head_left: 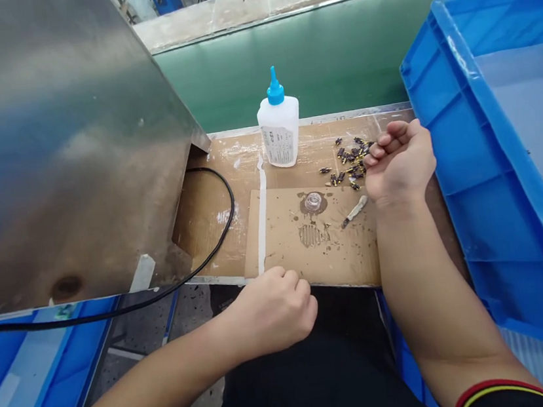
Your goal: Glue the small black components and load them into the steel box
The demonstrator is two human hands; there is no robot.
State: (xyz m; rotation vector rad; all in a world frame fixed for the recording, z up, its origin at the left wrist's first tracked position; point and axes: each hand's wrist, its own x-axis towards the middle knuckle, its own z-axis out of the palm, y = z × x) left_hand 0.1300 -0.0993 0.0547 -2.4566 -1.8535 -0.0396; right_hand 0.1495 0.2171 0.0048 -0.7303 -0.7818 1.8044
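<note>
My right hand point(399, 160) rests palm up on the cardboard-covered bench point(230, 189), fingers curled loosely inward beside a scatter of small dark parts point(349, 161). I cannot make out anything inside it. My left hand point(277, 308) is closed in a fist at the bench's near edge, over my lap; what it holds, if anything, is hidden. A white glue bottle point(280, 130) with a blue nozzle stands upright at the back. A small clear cap point(313, 201) sits in a glue stain, and a thin white stick point(354, 210) lies near my right wrist.
A big blue plastic crate point(503, 201) with more dark parts inside stands at the right. A steel housing point(56, 144) fills the left, with a black cable point(216, 233) looping out from under it. A green conveyor belt point(313, 59) runs behind the bench. Another blue crate point(20, 379) sits low left.
</note>
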